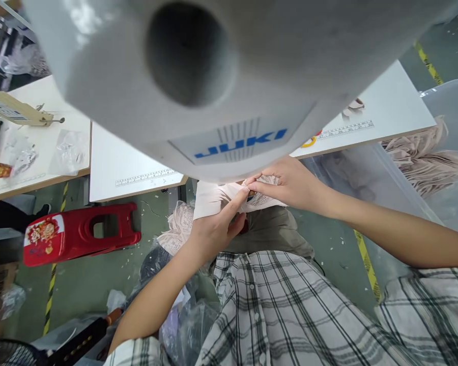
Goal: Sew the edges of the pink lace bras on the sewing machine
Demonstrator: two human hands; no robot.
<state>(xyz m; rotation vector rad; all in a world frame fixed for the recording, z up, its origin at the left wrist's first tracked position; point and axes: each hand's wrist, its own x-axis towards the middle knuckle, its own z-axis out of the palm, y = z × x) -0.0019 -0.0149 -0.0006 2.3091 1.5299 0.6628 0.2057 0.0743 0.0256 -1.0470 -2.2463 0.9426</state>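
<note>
Pale pink fabric (209, 199) with lace (266, 200) is stretched between my two hands, just under the front of a large white sewing machine head (229, 122). My left hand (218, 226) grips the fabric, its thumb and fingers pressed together at the edge. Close against it, my right hand (286, 184) pinches the lace side from the right. The fingertips of both hands nearly meet. The machine head hides the upper part of the cloth and the needle area.
White tabletops (389, 101) lie on both sides. A plastic bin with pink strips (423, 152) stands at the right. More lace (177, 226) hangs left of my lap. On the floor at the left is a red stool (80, 234); a fan (11, 353) is at the bottom left.
</note>
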